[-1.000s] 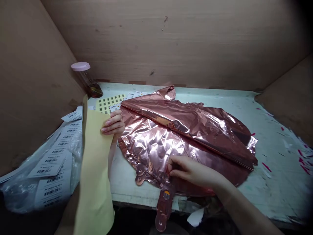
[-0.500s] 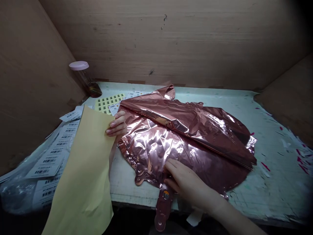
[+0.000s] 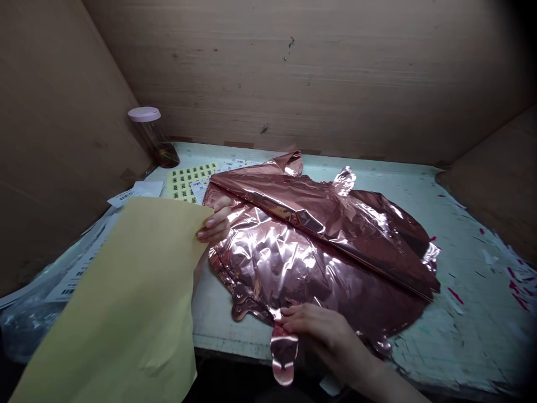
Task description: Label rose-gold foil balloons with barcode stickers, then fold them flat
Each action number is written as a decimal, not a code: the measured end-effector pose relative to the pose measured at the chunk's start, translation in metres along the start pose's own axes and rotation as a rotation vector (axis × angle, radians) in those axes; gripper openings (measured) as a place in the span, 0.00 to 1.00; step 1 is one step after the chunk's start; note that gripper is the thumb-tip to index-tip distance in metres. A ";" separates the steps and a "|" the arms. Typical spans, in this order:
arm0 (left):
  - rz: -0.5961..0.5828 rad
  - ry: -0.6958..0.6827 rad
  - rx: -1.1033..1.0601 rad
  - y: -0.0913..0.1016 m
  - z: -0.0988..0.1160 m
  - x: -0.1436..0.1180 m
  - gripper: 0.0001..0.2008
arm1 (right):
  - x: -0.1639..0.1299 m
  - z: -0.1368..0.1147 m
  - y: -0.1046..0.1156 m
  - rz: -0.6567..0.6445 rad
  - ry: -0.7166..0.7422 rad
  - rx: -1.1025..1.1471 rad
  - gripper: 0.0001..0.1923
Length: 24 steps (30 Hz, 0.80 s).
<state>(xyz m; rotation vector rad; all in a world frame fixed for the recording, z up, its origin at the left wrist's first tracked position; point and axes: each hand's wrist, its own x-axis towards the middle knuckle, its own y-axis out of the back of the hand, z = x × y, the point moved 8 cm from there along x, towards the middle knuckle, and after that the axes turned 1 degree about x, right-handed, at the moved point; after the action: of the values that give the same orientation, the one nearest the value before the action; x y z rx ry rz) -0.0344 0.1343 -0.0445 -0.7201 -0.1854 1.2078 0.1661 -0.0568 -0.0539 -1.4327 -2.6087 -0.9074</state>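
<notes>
My left hand (image 3: 216, 223) grips the right edge of a large plain yellow paper sheet (image 3: 126, 291), which hangs over the table's front left and hides most of that hand. Under and beside those fingers lies a flat, uninflated rose-gold foil balloon (image 3: 268, 252), creased along a diagonal fold. My right hand (image 3: 323, 336) is closed around the base of the balloon's tail (image 3: 284, 358). The tail's rounded end sticks out past the table's front edge. The thumb of my right hand is hidden.
A lidded cup with dark liquid (image 3: 163, 154) stands in the back left corner. Yellow label sheets (image 3: 180, 179) and white barcode labels (image 3: 84, 268) lie at left, with clear plastic (image 3: 25, 330). Pink and white scraps (image 3: 518, 285) litter the right. Cardboard walls (image 3: 293, 84) enclose the table.
The yellow sheet has swung wider to the left and covers more labels. My right hand has shifted lower on the tail, whose round orange-and-white mark no longer shows. A back tab now stands up.
</notes>
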 end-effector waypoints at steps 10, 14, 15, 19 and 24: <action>-0.473 0.204 0.098 -0.057 -0.055 -0.027 0.18 | 0.022 0.039 0.011 -0.074 -0.469 0.490 0.10; -0.730 0.206 0.047 -0.081 -0.056 -0.040 0.14 | 0.017 0.054 0.011 0.100 -0.646 0.713 0.18; -0.763 0.194 0.044 -0.084 -0.055 -0.040 0.13 | 0.018 0.056 0.009 0.073 -0.668 0.750 0.18; -0.826 0.209 0.054 -0.090 -0.059 -0.040 0.11 | 0.022 0.056 0.013 -0.089 -0.655 0.791 0.12; -0.895 0.274 0.053 -0.094 -0.068 -0.044 0.09 | 0.019 0.074 0.017 0.197 -0.743 0.972 0.23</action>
<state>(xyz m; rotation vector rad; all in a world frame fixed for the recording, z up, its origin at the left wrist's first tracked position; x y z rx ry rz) 0.0569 0.0517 -0.0307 -0.6376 -0.2129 0.2569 0.1861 0.0022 -0.1022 -1.7669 -2.5131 0.9885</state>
